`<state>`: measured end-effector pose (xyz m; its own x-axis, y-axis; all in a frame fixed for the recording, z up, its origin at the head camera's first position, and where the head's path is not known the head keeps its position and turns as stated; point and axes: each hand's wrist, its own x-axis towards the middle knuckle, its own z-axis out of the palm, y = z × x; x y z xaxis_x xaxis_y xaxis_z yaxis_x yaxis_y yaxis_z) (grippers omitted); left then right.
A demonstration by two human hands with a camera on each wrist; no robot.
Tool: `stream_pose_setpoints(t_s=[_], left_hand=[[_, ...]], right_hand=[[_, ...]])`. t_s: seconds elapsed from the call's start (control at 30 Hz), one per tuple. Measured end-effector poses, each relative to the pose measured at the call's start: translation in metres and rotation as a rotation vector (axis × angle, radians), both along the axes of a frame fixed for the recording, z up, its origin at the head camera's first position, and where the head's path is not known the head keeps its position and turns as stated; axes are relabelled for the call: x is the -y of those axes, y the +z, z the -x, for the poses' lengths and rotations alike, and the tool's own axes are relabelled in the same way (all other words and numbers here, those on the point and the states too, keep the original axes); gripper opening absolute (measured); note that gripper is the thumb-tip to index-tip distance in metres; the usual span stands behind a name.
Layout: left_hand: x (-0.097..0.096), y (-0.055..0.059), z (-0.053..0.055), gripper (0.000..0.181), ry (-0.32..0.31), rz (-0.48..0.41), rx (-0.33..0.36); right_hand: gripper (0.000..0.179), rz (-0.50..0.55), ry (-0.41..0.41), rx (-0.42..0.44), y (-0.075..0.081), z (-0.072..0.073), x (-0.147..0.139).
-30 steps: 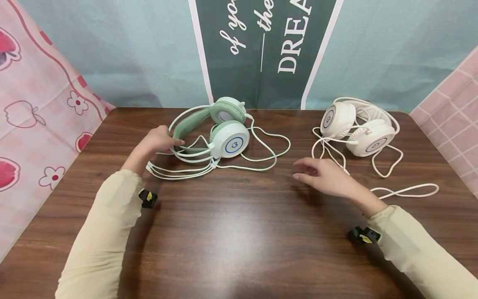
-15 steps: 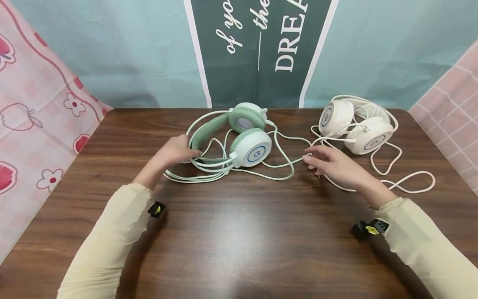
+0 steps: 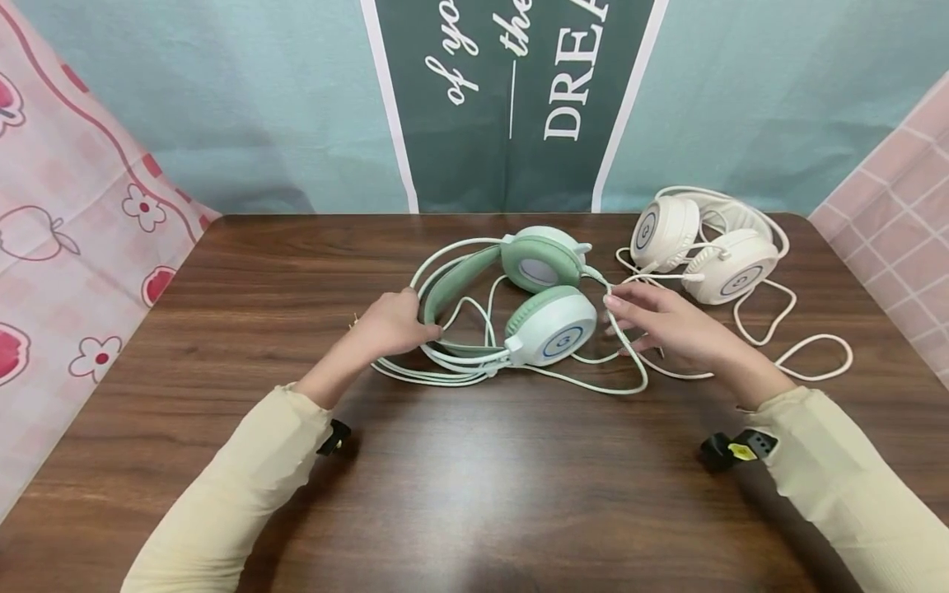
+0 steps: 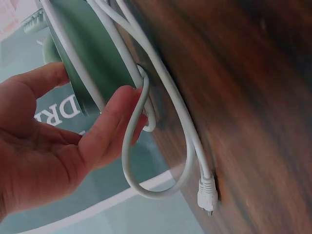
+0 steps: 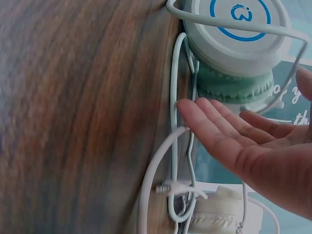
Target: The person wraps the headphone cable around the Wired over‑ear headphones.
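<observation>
A pair of white headphones with green padding (image 3: 558, 333) lies mid-table, its headband on the left side. My left hand (image 3: 396, 324) holds that headband between thumb and fingers; the left wrist view shows the green band (image 4: 92, 46) there. A bundled pale cable (image 4: 187, 131) with a plug (image 4: 207, 195) hangs below the thumb. Right of the ear cups is my right hand (image 3: 670, 325), fingers extended and relaxed among cable loops. In the right wrist view a cable (image 5: 243, 28) arches between its thumb and the ear cup (image 5: 234, 53). Whether a fingertip touches a cable is unclear.
All-white headphones (image 3: 730, 268) stand at the back right, their cable loop (image 3: 823, 377) trailing toward the front right. The brown wooden table (image 3: 474, 486) ends at a blue curtain (image 3: 296, 107) behind. Patterned pink cloth (image 3: 81, 272) hangs on the left.
My left hand has slid the green-padded headphones right and slightly toward me. The right hand has moved a little right, and the cable loops now lie around it.
</observation>
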<state>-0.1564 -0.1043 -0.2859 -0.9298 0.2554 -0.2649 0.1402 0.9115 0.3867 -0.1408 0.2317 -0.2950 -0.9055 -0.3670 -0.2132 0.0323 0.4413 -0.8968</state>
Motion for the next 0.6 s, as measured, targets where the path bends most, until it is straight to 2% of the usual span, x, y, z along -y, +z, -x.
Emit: stream_pose_setpoints(t_s=[0.13,0.37,0.5,0.6], left_hand=[[-0.004,0.000,-0.004,0.030,-0.010,0.002,-0.006],[0.005,0.001,0.001,0.038,-0.036,-0.012,-0.023],[0.011,0.011,-0.001,0.029,-0.068,0.009,-0.100],[0.015,0.020,-0.004,0.038,-0.113,0.014,-0.183]], right_hand=[[0.046,0.008,0.005,0.000,-0.001,-0.001,0.004],[0.044,0.031,-0.002,-0.012,-0.001,-0.001,0.007],[0.043,0.024,0.005,-0.028,-0.001,-0.001,0.007],[0.044,0.017,0.008,-0.031,0.000,-0.002,0.006]])
